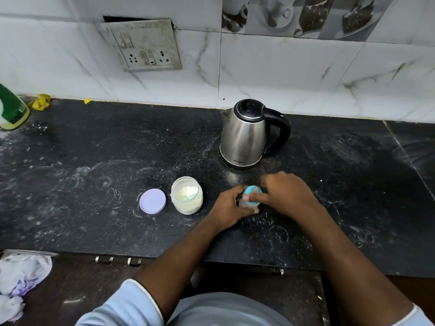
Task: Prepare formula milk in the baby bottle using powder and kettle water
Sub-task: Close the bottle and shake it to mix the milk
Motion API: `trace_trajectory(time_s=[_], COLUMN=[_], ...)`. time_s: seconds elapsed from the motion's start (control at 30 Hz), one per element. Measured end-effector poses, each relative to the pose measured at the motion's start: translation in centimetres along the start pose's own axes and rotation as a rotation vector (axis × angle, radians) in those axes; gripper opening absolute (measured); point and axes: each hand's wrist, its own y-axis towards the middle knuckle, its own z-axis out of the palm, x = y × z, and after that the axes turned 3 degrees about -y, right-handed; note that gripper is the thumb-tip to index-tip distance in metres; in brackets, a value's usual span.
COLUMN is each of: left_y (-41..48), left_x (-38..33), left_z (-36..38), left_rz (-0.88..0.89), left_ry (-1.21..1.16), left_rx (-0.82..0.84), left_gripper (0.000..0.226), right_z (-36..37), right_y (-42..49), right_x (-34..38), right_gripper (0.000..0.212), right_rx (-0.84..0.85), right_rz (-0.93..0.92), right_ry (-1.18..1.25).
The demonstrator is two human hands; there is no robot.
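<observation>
1. At the far left edge, a green spray bottle (10,109) is seen on the dark surface (94,149), well apart from the work; no risk is posed by it.
2. A lilac lid (152,201) lies flat on the surface, just beside the powder jar (187,195). The jar stands upright and uncovered, with pale powder visible inside. It is judged that the open jar could be knocked over by the left forearm, since it stands near that arm's path, and powder would be spilled.
3. The left hand (231,208) is wrapped around the body of the baby bottle (249,198), its fingers (240,192) closed on the bottle's lower part. The bottle stands on the surface between the two hands, in front of the kettle.
4. The right hand (288,192) is laid over the bottle's blue top, the fingers curled shut on it. Whether the top is being loosened or tightened cannot be told. How much is inside the bottle is hidden by the hands.
5. It is judged that, if the top is twisted while the body is gripped loosely, the bottle could be tipped or spun on the dusty surface. If liquid is already inside, a poorly seated top would allow leaking.
6. The steel kettle (247,135) stands behind the hands, lid closed, handle to the right. If the water is hot, a careless reach past its body could cause a burn.
</observation>
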Motion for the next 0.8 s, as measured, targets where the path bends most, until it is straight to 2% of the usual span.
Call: trace_trajectory(time_s=[0.07,0.13,0.23,0.3,0.33,0.43,0.47,0.57,0.67,0.8], left_y=[0.1,0.1,0.1,0.1,0.1,0.1,0.0,0.0,0.2,0.1], left_x=[0.0,0.1,0.1,0.3,0.3,0.4,0.3,0.1,0.4,0.3], left_z=[0.0,0.0,0.0,0.0,0.0,0.0,0.0,0.0,0.1,0.0], left_rz=[0.008,0.012,0.005,0.008,0.007,0.022,0.021,-0.001,-0.003,-0.013], left_ry=[-0.018,-0.02,-0.022,-0.019,-0.015,0.018,0.022,-0.009,-0.001,-0.008], left_rx=[-0.001,0.004,0.009,0.003,-0.003,-0.002,-0.002,-0.002,-0.001,0.006], left_gripper=[0.055,0.057,0.056,0.053,0.05,0.046,0.047,0.057,0.06,0.052], right_z=[0.0,0.5,1.2,1.2,1.0,0.9,0.7,0.3,0.5,1.0], right_y=[-0.3,-0.2,0.2,0.5,0.6,0.7,0.5,0.0,-0.1,0.3], right_x=[-0.1,0.4,1.0,1.2,1.3,0.8,0.5,-0.1,0.3,0.8], right_gripper=[0.056,0.063,0.05,0.036,0.037,0.064,0.065,0.045,0.053,0.046], right_rx=[0.058,0.118,0.096,0.053,0.036,0.041,0.046,0.079,0.129,0.066], right_rz=[-0.12,-0.222,-0.202,-0.114,-0.066,0.028,0.03,-0.068,-0.198,-0.143], right_ry=[0.155,0.176,0.1,0.079,0.032,-0.086,-0.071,0.126,0.18,0.143])
